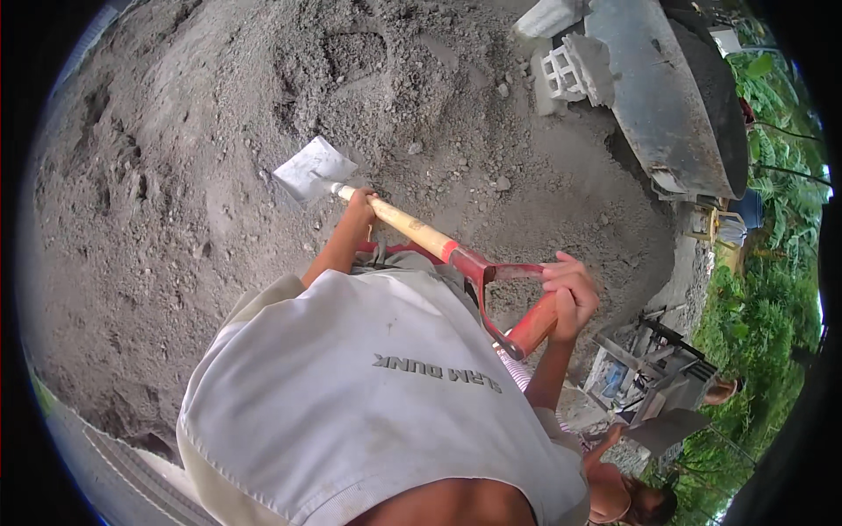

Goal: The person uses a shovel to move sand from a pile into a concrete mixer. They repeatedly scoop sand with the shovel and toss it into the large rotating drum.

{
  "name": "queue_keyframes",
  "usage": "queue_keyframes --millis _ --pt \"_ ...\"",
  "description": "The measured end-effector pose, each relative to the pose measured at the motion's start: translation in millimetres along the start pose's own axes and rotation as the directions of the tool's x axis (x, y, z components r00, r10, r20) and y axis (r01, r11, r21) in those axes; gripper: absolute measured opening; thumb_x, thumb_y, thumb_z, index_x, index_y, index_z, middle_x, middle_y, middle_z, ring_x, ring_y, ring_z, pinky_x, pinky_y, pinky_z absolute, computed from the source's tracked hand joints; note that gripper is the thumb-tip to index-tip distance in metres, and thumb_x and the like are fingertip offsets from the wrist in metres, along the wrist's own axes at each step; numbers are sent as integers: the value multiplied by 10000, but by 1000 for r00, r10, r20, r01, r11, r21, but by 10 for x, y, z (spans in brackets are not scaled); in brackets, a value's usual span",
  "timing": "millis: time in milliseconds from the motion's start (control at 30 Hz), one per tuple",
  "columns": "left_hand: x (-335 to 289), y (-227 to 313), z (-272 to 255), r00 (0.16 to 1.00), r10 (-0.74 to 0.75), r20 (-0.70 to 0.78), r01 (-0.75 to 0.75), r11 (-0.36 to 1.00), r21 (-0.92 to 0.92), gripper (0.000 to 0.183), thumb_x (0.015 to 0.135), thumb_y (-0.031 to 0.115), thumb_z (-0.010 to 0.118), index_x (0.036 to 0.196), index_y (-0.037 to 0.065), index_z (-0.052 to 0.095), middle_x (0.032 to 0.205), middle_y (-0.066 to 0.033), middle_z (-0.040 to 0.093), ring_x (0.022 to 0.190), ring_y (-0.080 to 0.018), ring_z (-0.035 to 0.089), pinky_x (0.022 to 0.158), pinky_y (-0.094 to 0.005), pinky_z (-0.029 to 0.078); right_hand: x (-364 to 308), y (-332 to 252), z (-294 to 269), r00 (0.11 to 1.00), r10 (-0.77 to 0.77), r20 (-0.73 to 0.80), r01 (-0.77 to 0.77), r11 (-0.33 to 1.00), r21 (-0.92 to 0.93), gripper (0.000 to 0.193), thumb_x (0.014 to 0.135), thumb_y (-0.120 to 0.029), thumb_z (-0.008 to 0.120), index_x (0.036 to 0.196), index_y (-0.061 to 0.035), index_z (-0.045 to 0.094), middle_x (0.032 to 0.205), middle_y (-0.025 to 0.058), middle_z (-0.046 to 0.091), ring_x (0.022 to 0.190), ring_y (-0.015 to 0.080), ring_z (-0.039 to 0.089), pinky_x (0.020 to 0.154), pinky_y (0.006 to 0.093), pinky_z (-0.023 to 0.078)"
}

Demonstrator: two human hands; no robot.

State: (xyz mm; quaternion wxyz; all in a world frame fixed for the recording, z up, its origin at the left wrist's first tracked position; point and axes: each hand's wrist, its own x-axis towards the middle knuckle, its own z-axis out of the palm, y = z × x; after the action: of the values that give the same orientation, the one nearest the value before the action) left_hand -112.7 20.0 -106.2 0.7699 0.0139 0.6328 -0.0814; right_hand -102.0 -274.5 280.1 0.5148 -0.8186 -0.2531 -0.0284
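Note:
A shovel with a pale wooden shaft, a red D-shaped handle and a flat metal blade slants across the front of my body. Low on the shaft, close to the blade, my left hand is closed round the wood. My right hand is wrapped on the red grip at the other end. The blade looks bare and shiny, over a broad heap of grey sand. Whether the blade touches the sand I cannot tell.
A large worn metal sheet or trough stands at the far right beside a hollow concrete block. At the lower right, another person reaches toward a machine or box-like stand. Green plants line the right edge.

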Motion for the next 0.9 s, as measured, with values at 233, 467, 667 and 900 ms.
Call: queue_keyframes --millis 233,467,667,900 --pt "-552 -250 574 952 26 304 -93 974 208 93 769 65 465 735 61 378 555 -44 417 441 -183 439 506 -382 465 -522 -304 -95 896 -331 -296 387 908 157 204 742 -154 437 711 27 526 664 131 529 649 263 590 670 433 523" --pt "-1223 -383 1051 794 20 608 -263 913 313 160 804 137 495 887 30 410 723 -111 530 600 -221 554 543 -363 489 -508 -1081 157 821 -490 -292 508 861 -18 146 673 -120 461 726 6 513 697 101 497 555 197 521 592 391 525" --pt "-2280 -307 974 612 205 764 -716 555 425 457 832 299 442 1202 32 403 1142 -167 522 1045 -261 505 897 -387 379 549 526 1318 836 -190 -514 155 982 -110 47 671 -22 530 635 6 516 592 96 519 489 204 511 480 306 443" --pt "-2990 -255 608 152 516 843 -981 -24 192 234 846 188 491 985 12 560 914 -92 611 836 -182 574 784 -286 420 577 642 2065 853 -316 -415 281 949 -144 36 660 -35 572 648 -20 541 605 107 535 528 267 560 585 364 510"
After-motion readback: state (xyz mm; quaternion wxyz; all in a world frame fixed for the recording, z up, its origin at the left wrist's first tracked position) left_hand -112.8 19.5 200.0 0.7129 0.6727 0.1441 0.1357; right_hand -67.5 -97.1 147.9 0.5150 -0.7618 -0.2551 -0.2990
